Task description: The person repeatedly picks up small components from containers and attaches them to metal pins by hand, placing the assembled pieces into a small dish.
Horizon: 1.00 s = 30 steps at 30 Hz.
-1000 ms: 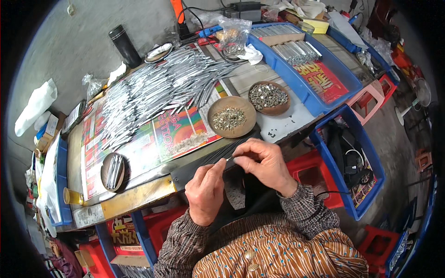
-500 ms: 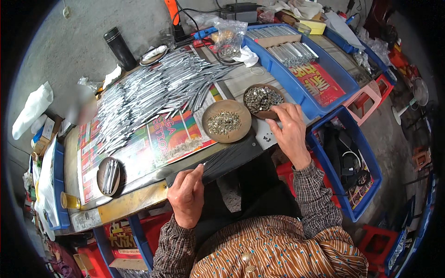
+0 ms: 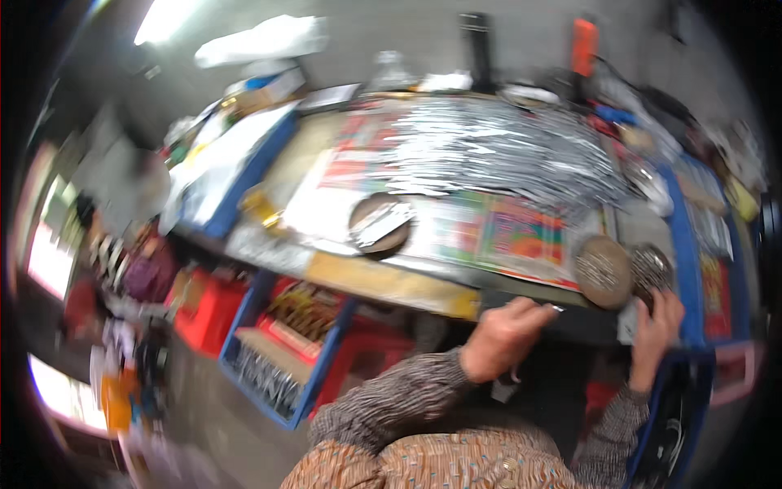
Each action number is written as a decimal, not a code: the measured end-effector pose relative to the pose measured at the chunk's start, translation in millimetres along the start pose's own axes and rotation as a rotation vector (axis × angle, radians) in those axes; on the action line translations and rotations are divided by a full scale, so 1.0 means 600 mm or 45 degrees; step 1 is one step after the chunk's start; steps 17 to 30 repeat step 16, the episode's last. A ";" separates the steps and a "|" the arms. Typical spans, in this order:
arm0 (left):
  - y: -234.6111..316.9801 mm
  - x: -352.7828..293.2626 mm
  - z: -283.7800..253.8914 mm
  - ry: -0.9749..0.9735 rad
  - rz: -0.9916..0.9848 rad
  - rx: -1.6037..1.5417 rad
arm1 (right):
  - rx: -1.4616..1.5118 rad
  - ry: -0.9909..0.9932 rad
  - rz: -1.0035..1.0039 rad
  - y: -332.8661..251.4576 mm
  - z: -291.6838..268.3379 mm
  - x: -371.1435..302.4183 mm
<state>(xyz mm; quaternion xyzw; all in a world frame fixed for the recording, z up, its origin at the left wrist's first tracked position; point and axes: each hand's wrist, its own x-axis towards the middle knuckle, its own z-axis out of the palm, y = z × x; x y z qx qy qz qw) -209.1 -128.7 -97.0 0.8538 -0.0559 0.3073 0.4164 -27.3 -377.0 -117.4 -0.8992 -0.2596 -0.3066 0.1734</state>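
My left hand (image 3: 503, 341) is closed at the front edge of the table, pinching a small silvery metal piece (image 3: 558, 308) whose tip shows past the fingers. My right hand (image 3: 660, 326) is at the near rim of a dark round bowl (image 3: 652, 267) of small metal parts. Its thumb and fingers look apart; blur hides whether anything small lies between them. Touching that bowl on the left is a tan round bowl (image 3: 603, 285) with small brassy pieces. Farther left, a dark oval dish (image 3: 381, 243) holds several shiny metal rods (image 3: 383, 224).
A broad heap of silvery rods (image 3: 497, 151) covers the back of the table. Blue trays stand at the right (image 3: 692, 253) and left (image 3: 244, 187). A yellow cup (image 3: 259, 204) is near the left end. Below are a blue crate (image 3: 285, 416) and red stools (image 3: 208, 314).
The view has swung left and blurred, so the table appears shifted right. My left hand still pinches the metal piece; my right hand stays by the dark bowl.
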 end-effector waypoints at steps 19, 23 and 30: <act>0.011 -0.060 -0.062 0.328 -0.123 -0.053 | 0.288 -0.245 0.050 0.121 0.101 0.050; 0.011 -0.060 -0.062 0.328 -0.123 -0.053 | 0.288 -0.245 0.050 0.121 0.101 0.050; 0.011 -0.060 -0.062 0.328 -0.123 -0.053 | 0.288 -0.245 0.050 0.121 0.101 0.050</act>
